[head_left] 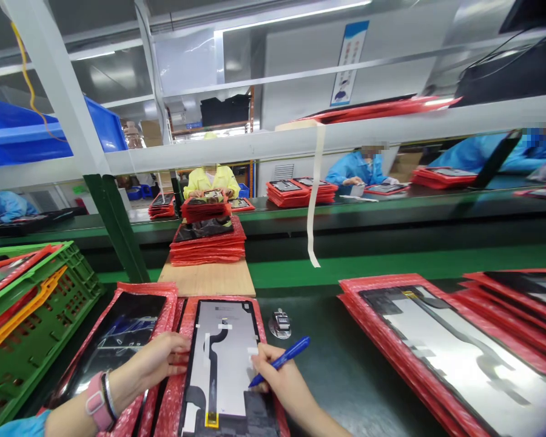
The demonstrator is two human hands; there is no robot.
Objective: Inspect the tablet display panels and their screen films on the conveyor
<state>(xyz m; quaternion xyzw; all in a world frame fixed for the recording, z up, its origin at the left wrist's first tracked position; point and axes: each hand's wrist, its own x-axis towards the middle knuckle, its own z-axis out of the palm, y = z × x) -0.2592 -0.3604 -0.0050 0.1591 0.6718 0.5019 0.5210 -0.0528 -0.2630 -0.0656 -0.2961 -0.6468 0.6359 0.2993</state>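
A tablet screen panel (pixel 236 358) lies back side up on a red bubble-wrap sheet (pixel 188 318) in front of me. Its silver back carries a dark flex cable, white tape pieces and a yellow-edged connector. My right hand (pixel 273 370) grips a blue pen (pixel 292 354), with the tip low over the panel's right side; whether it touches is unclear. Beside the panel's left edge, my left hand (pixel 164 359) rests with fingers stretched against the red wrap. Left of it, a glossy black screen (pixel 122 331) sits on more red wrap, partly behind my forearm.
A green crate (pixel 59 303) with red-wrapped panels stands at left. More panels on red wrap (pixel 459 346) are stacked at right. A small metal device (pixel 280 323) sits behind my right hand. Beyond are a wooden board (pixel 209 279), a hanging tape strip (pixel 313 212) and several people working.
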